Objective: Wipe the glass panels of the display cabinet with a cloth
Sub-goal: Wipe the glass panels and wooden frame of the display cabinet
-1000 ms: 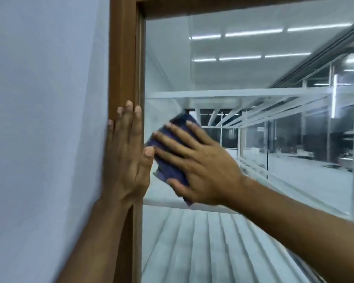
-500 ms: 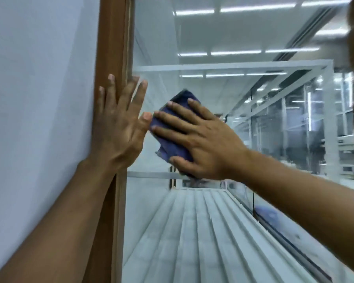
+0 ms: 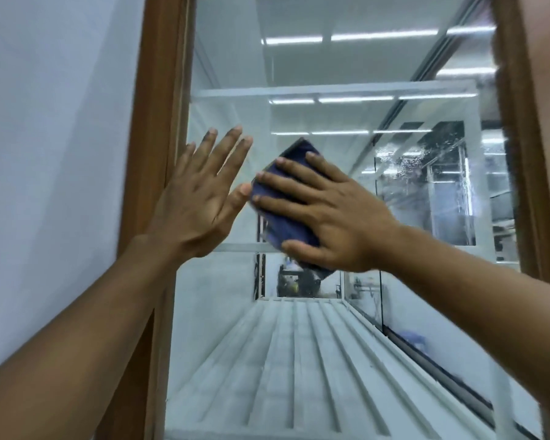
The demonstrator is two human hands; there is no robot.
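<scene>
Left hand (image 3: 197, 201) slid from frame (image 3: 153, 122) over glass (image 3: 229, 58), flat, right hand (image 3: 337, 217) flat on cloth (image 3: 283, 223)

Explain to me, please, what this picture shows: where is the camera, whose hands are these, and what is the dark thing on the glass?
There is no machine here. A person wears one wide-angle camera on the head, so you see their own two arms reaching forward. The right hand presses a dark blue cloth flat against the glass panel of a display cabinet, with its fingers spread over the cloth. The left hand is open, fingers straight, in front of the glass beside the brown wooden frame. I cannot tell whether it touches. Left of the frame is a plain white wall. Through the glass you see a white ridged floor.
</scene>
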